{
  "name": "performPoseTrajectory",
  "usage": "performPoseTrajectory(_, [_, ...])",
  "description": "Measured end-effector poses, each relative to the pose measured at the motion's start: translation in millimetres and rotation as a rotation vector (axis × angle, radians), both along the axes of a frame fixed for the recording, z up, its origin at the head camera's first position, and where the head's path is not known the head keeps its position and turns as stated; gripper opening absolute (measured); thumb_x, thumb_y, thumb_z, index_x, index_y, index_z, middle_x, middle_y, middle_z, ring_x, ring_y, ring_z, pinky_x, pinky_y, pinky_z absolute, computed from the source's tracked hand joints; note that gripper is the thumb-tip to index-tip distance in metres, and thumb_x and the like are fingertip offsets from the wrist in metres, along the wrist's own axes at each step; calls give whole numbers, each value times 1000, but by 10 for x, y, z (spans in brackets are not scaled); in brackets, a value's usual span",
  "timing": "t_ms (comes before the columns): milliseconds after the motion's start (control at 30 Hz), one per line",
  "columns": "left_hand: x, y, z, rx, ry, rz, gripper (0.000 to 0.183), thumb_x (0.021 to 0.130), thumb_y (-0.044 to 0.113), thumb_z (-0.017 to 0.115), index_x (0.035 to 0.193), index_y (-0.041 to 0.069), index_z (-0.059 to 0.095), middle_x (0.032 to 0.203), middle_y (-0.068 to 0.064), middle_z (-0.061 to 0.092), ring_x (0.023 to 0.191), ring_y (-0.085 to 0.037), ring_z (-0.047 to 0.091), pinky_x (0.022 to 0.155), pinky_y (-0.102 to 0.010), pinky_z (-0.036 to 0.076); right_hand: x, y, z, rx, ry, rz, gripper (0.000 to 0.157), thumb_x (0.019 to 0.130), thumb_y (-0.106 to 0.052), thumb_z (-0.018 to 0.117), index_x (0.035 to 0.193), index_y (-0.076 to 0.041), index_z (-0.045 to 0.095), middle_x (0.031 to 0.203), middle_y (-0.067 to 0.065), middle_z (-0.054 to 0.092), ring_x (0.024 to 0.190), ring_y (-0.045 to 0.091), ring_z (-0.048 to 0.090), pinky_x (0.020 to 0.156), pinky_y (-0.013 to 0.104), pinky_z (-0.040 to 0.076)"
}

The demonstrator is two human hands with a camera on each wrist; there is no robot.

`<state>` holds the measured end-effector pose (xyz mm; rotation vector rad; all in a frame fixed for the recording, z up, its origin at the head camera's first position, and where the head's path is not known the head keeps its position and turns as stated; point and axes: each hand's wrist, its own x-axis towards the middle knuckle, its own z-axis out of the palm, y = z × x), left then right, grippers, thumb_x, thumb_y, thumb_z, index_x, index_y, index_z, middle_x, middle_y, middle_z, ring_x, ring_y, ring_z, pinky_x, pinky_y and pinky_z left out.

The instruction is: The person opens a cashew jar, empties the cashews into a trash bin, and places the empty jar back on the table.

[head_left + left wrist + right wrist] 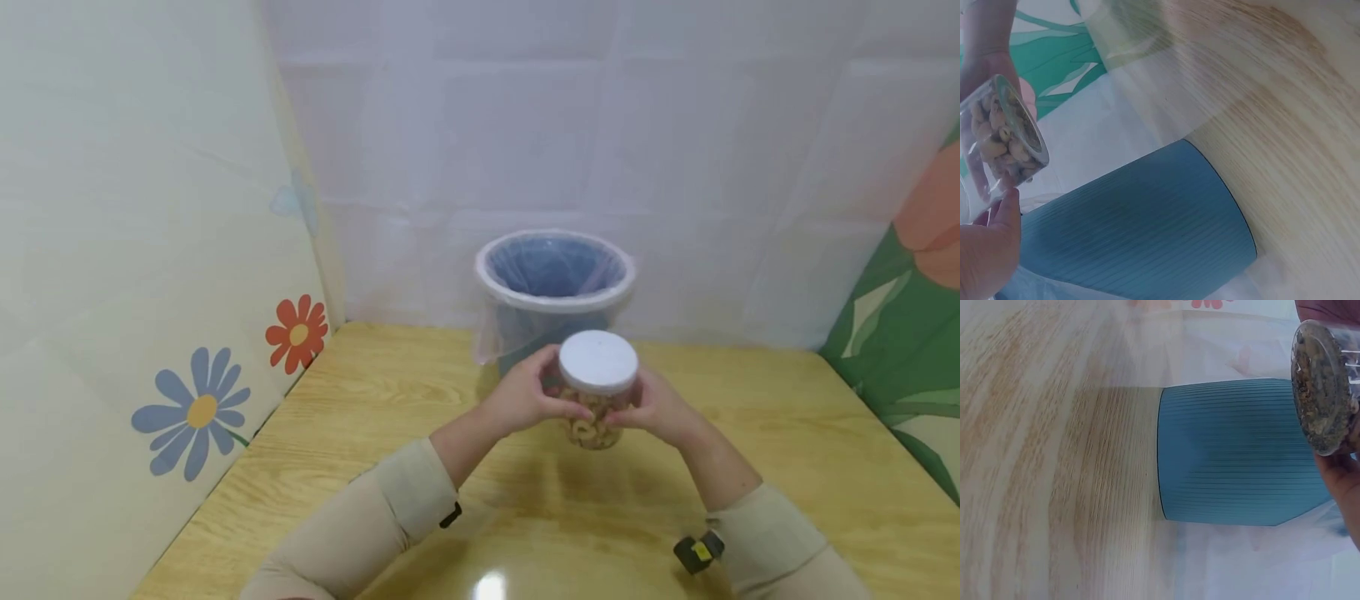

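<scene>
Both hands hold a clear plastic jar (592,421) with a white lid (598,360), raised above the table. Ring-shaped, tan snack pieces (1004,134) fill much of it. My left hand (528,392) grips the jar's left side, thumb across the front. On the other side my right hand (660,408) grips it the same way, its thumb also in front. In the right wrist view the jar's round base (1322,387) faces the camera. The lid sits on the jar. Fingers behind the jar are partly hidden in the head view.
Behind the jar stands a blue ribbed bin (1235,453) with a white rim (555,304) and a clear liner bag hanging over it. The wooden table (390,375) meets a white cloth backdrop (450,125). Flower-printed sheets flank both sides.
</scene>
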<state>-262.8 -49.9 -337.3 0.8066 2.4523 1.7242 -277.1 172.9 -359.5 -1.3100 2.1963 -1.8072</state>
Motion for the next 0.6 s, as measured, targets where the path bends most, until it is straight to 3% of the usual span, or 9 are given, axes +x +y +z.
performPoseTrajectory(333, [-59, -23, 108, 13, 41, -101, 80, 65, 13, 82, 134, 16, 43, 130, 1, 50, 118, -14, 47, 89, -28, 46, -16, 61, 66, 53, -37, -26, 79, 67, 7, 70, 132, 13, 26, 123, -6, 47, 112, 5, 47, 93, 21, 40])
performPoseTrajectory(600, [-106, -53, 156, 19, 30, -139, 88, 66, 13, 82, 140, 21, 34, 135, -3, 45, 117, -17, 47, 87, -25, 47, -1, 47, 41, 49, -42, 30, 76, 68, 8, 70, 130, 14, 27, 121, -6, 49, 110, 8, 50, 92, 23, 42])
